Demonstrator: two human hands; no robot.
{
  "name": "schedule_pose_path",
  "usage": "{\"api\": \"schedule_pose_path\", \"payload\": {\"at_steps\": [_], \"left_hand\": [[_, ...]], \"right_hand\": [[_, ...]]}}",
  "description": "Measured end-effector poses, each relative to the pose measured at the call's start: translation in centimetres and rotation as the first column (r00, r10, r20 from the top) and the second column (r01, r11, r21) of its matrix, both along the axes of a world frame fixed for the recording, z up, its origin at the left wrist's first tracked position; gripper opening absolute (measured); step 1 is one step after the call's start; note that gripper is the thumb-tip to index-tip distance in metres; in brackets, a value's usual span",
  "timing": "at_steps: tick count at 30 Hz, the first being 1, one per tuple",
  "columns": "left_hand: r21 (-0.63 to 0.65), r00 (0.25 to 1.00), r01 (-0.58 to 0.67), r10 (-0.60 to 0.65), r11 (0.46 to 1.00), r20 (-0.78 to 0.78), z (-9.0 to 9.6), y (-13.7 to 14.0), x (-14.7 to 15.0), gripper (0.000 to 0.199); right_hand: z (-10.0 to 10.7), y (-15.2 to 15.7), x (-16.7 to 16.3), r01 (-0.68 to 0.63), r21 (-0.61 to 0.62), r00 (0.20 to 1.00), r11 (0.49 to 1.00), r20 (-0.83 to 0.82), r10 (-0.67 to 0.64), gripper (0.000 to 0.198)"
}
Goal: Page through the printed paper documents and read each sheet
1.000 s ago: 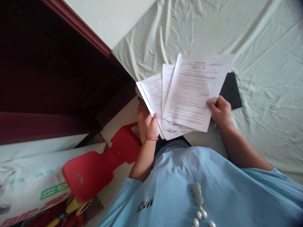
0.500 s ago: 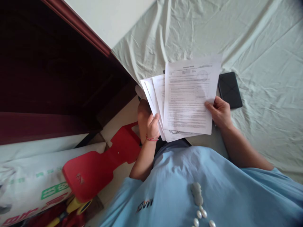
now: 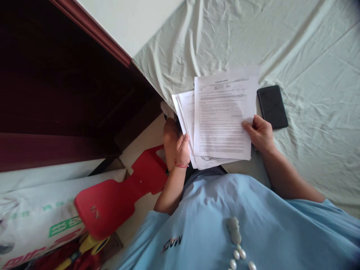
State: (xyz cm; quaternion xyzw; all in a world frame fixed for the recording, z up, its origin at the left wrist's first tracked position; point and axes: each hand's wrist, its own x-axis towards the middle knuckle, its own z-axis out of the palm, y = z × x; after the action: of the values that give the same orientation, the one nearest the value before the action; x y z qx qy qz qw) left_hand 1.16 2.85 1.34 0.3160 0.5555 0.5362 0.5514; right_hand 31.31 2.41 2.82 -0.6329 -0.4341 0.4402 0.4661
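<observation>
A printed paper sheet (image 3: 221, 120) lies on top of a fanned stack of papers (image 3: 185, 103), held above my lap. My right hand (image 3: 260, 133) pinches the top sheet at its lower right edge, thumb over the print. At the stack's left edge is my left hand (image 3: 182, 150), a red string bracelet on its wrist; the fingers behind the papers are hidden. A round stamp shows partly on a sheet below the top one. Just beyond my right hand, a black flat case (image 3: 272, 107) rests on the bed.
The bed has a wrinkled pale green sheet (image 3: 317, 75). To the left stand dark wooden furniture (image 3: 70, 82) and a red plastic chair-like piece (image 3: 112, 202). Below it are a white printed sack (image 3: 36, 210) and a yellow-handled object (image 3: 87, 245).
The fanned papers under the top sheet have shifted slightly right at their left edge. The top sheet has moved a little left and down; both hands keep their hold.
</observation>
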Motion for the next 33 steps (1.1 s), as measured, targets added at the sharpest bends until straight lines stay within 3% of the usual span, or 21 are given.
{"api": "schedule_pose_path", "payload": {"at_steps": [17,27,33], "left_hand": [[0.022,0.999,0.008,-0.008,1.0,-0.033,-0.3,0.1,0.0,0.05],[0.086,0.995,0.1,-0.098,0.991,-0.021,-1.2,0.3,-0.5,0.05],[0.08,0.996,0.092,-0.092,0.993,-0.008,-1.3,0.3,-0.5,0.052]], "right_hand": [[-0.2,-0.1,0.1,-0.01,-0.001,0.996,1.0,0.085,0.01,0.026],[-0.6,0.0,0.2,-0.019,0.027,0.996,0.999,0.085,0.017,0.031],[-0.1,0.0,0.0,0.035,0.058,0.997,0.998,0.073,-0.04,0.037]]}}
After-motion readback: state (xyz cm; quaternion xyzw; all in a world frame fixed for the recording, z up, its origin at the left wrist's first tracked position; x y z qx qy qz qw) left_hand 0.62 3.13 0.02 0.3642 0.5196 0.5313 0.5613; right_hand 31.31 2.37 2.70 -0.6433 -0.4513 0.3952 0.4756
